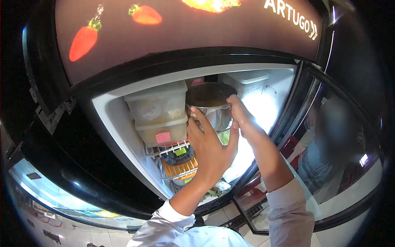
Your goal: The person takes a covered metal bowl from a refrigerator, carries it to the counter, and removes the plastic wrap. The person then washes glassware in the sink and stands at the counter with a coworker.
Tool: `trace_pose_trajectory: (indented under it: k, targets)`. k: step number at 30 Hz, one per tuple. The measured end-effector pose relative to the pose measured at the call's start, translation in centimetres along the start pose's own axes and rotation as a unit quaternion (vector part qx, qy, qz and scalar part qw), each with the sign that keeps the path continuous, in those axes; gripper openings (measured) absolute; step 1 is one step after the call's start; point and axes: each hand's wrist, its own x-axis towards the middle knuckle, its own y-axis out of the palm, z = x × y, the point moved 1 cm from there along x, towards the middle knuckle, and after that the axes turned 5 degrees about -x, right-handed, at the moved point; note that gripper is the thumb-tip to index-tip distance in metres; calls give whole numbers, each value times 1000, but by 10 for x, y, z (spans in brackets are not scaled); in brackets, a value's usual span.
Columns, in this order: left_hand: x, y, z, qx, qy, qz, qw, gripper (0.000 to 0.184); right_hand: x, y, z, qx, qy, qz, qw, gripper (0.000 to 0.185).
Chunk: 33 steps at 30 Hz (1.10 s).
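Clamped on the far right of the rim, my right hand (pixel 243 117) has the metal pot (pixel 212 95), thumb over the edge! Left hand (pixel 210 150) is spread open at the near side, fingertips meeting the rim; whether it bears weight, I can't tell. And the pot sits up in the fridge opening, mouth towards me, brownish inside. I'd want it level here, both hands sharing the load, fingers clear of that crumpled clear wrap (pixel 205 110). Tight on the left: stacked tubs (pixel 158 103) right beside it! Lidded container (pixel 247 77) behind, to the right. Below, the wire shelf (pixel 177 147), its front edge one to clear. Out right, the glass door (pixel 329 191) stands open, near my right forearm.
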Motion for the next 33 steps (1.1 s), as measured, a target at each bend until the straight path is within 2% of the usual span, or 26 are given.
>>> trace_pose_trajectory:
  k: [1, 5, 7, 8, 11, 12, 16, 18, 19, 21, 23, 25, 26, 27, 29, 30, 31, 32, 33]
  targets:
    - [0, 0, 1, 0, 0, 1, 1000, 93, -2, -2, 6, -17, 47, 24, 998, 56]
    - [0, -1, 5, -78, 34, -18, 996, 90, 9, -3, 5, 30, 28, -3, 999, 55]
    - [-2, -4, 5, -90, 51, -28, 994, 89, -6, -2, 24, 103, 63, -15, 993, 51]
    - [-3, -6, 4, -100, 55, -20, 993, 88, -11, -1, 21, 137, 7, -14, 990, 48]
    - [-6, -12, 1, -93, 71, -16, 993, 87, -19, -6, 27, 161, 24, -3, 987, 47]
    - [-8, -14, -1, -75, 81, -17, 994, 86, -28, -5, 32, 198, 19, -26, 980, 53]
    - [-14, -28, -8, -73, 100, -21, 992, 82, -36, -12, 22, 258, 35, -28, 965, 58]
    - [-17, -29, -9, -157, 105, -20, 982, 77, -48, -16, 20, 279, 39, -45, 959, 55]
    - [-21, -30, -11, -151, 103, -25, 983, 77, -55, -20, 20, 298, 44, -69, 951, 53]
    - [-29, -30, -17, -276, 54, -33, 959, 76, -62, -29, 12, 304, 56, -51, 950, 52]
    - [-41, -31, -25, -256, 21, -39, 966, 80, -65, -42, -7, 304, 20, -42, 952, 57]
    - [-50, -27, -30, -343, -92, -25, 934, 91, -83, -50, -11, 295, 46, -34, 954, 52]
    - [-57, -18, -20, -414, -155, -5, 897, 99, -94, -52, -17, 324, 24, -60, 944, 47]
    - [-64, -25, -30, -409, -156, -11, 899, 99, -106, -54, -25, 353, 3, -86, 932, 43]
    - [-84, -41, -50, -572, -314, 103, 751, 85, -127, -62, -44, 361, 5, -55, 931, 38]
    - [-95, -47, -56, -594, -319, 160, 720, 85, -142, -66, -55, 338, -11, -17, 941, 38]
    - [-111, -50, -63, -591, -322, 151, 724, 85, -157, -68, -65, 315, -26, 20, 949, 38]
    - [-129, -53, -69, -589, -354, 126, 716, 86, -174, -63, -75, 350, -26, 14, 936, 32]
    - [-148, -55, -75, -586, -385, 100, 706, 87, -199, -63, -80, 334, 25, -29, 942, 29]
